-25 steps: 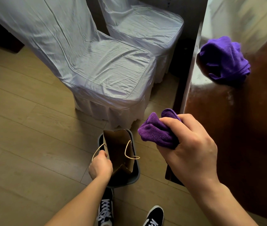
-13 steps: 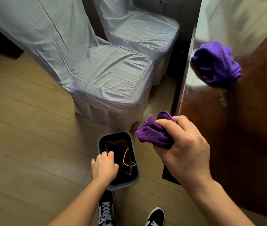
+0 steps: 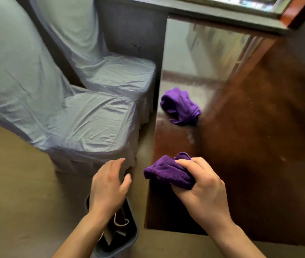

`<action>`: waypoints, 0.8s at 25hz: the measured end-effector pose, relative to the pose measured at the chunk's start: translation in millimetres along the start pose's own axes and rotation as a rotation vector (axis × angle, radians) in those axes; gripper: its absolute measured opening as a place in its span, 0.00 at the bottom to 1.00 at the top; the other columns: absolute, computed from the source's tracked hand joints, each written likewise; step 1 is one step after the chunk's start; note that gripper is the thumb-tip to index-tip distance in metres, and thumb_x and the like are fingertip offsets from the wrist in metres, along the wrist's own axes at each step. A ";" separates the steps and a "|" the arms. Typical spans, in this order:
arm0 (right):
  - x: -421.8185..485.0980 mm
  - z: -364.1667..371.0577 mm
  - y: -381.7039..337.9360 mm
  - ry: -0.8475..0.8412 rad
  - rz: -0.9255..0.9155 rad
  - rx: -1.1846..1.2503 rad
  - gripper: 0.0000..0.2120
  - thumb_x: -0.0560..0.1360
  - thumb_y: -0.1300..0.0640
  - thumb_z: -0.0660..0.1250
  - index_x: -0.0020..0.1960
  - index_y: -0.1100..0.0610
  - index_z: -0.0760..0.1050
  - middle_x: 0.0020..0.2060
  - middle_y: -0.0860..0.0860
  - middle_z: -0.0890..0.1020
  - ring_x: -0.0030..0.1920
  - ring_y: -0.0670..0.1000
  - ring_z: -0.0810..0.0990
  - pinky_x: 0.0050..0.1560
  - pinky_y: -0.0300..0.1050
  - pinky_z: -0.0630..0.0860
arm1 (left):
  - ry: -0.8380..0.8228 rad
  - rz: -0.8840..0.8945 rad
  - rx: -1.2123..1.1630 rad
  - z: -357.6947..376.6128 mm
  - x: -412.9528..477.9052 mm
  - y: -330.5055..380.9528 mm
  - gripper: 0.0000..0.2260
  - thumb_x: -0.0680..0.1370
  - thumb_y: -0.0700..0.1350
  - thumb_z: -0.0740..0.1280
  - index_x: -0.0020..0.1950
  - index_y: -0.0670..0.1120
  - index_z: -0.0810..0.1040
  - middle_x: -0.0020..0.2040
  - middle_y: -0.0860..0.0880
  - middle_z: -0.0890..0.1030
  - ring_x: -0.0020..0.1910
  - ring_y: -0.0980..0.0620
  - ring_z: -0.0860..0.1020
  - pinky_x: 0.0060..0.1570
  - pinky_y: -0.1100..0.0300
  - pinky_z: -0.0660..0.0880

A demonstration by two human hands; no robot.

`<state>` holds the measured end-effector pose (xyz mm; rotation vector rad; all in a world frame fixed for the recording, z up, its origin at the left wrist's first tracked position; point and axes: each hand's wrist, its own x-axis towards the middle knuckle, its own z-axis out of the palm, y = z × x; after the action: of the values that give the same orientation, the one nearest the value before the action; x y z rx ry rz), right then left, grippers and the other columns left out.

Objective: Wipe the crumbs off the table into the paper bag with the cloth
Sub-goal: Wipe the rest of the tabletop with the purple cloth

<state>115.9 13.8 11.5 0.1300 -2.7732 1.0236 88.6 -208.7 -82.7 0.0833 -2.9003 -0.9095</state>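
Observation:
My right hand grips a bunched purple cloth over the near left corner of the glossy brown table. My left hand hovers with fingers spread and nothing in it, above the grey bin on the floor. The brown paper bag lies down inside that bin, its cord handle showing. A faint pale smear of crumbs sits on the table beyond my right hand.
A second purple cloth lies crumpled further along the table's left edge. Two chairs in pale fabric covers stand left of the table. A window sill runs along the far wall. Wooden floor spreads to the left.
My left hand let go of the paper bag, which sank into the bin, and rose with fingers apart. The view tilted up toward the table and window; the right hand keeps its cloth.

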 end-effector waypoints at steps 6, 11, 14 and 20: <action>6.3 -47.8 51.7 0.136 0.152 -0.030 0.17 0.68 0.47 0.76 0.56 0.43 0.79 0.50 0.40 0.79 0.49 0.44 0.81 0.47 0.49 0.80 | 0.035 0.250 0.013 3.6 43.8 102.4 0.24 0.73 0.55 0.61 0.67 0.46 0.72 0.65 0.42 0.74 0.66 0.42 0.70 0.66 0.44 0.67; 51.3 -55.8 77.2 0.172 0.162 -0.043 0.18 0.69 0.46 0.75 0.58 0.45 0.79 0.53 0.44 0.79 0.52 0.50 0.82 0.49 0.49 0.79 | -0.115 0.236 0.251 44.3 84.2 145.2 0.28 0.76 0.59 0.57 0.74 0.51 0.60 0.76 0.41 0.59 0.75 0.41 0.53 0.74 0.45 0.50; 90.9 -55.8 88.8 0.190 0.179 -0.071 0.18 0.69 0.47 0.74 0.58 0.46 0.80 0.52 0.48 0.80 0.52 0.53 0.82 0.51 0.49 0.79 | -0.107 0.210 0.348 61.4 92.6 147.8 0.28 0.76 0.60 0.54 0.74 0.51 0.59 0.76 0.40 0.57 0.76 0.41 0.50 0.74 0.44 0.46; 164.1 -56.5 109.0 0.259 0.259 -0.102 0.15 0.70 0.50 0.73 0.57 0.48 0.80 0.51 0.53 0.78 0.50 0.60 0.81 0.50 0.48 0.75 | -0.037 0.201 0.397 70.5 90.1 145.2 0.30 0.74 0.62 0.48 0.74 0.52 0.60 0.76 0.40 0.58 0.76 0.41 0.50 0.75 0.45 0.44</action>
<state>-52.6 130.2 17.4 -0.3588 -2.6403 0.8769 -12.0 -57.1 -50.1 -0.1934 -3.0086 -0.3019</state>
